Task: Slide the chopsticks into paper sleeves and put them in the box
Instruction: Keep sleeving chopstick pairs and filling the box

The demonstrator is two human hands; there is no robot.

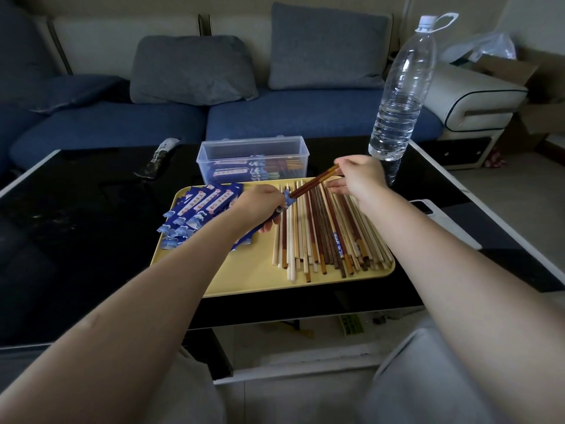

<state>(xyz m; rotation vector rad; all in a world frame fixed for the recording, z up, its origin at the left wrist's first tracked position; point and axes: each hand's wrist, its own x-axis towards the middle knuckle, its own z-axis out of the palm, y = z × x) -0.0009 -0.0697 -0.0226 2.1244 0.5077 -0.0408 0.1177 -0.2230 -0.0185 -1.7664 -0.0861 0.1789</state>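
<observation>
On the left part of the yellow tray lies a fan of blue paper sleeves, near the tray's left edge. Just to the right, the left hand is closed around one blue sleeve, whose open end looks to the far right. A pair of dark chopsticks goes into this opening; its long axis runs from near left up to far right. The right hand pinches the far ends of this pair. Under both hands, loose chopsticks lie near to far, reaching the tray's near right rim. Behind the tray stands the clear box, open on top, with wrapped pairs inside. Further right stands a water bottle.
</observation>
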